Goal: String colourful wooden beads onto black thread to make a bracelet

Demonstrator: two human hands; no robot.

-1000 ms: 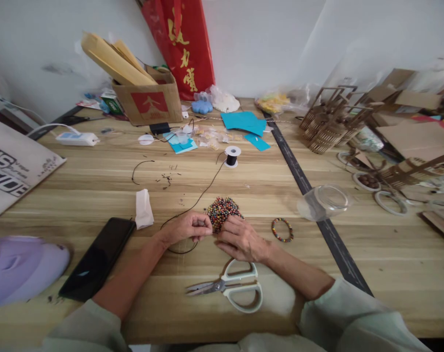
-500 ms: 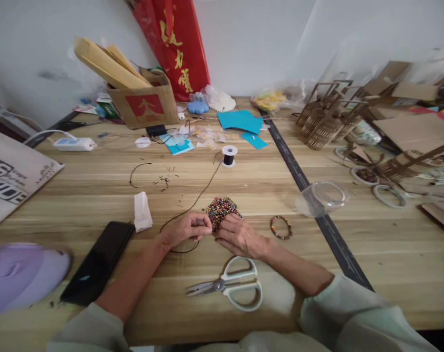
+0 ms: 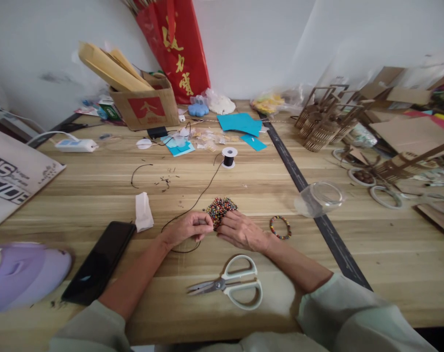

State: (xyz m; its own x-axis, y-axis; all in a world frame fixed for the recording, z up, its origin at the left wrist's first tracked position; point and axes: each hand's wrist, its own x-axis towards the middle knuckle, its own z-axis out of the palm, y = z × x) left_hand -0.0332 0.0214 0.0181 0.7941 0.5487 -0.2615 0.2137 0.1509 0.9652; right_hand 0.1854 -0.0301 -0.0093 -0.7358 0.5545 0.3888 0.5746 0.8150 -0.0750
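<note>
Toward the tabletop's point(image 3: 390, 274) near edge, one bracelet point(image 3: 289, 230) looked finished — many beads point(image 3: 220, 207) lay loose. Left hand point(image 3: 187, 229) pinched, on what unclear; right hand point(image 3: 244, 231) hid its grip.

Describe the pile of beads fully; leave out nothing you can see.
The pile of beads is a loose, low heap of many small, roundish beads, red, yellow, greenish and dark, somewhat shiny; the material cannot be told. It sits on the wood-patterned tabletop, with a few strays at its left edge. The fingers of the right hand cover part of its near right side; the left hand is at its near left, and whether it touches any beads is unclear.
</note>
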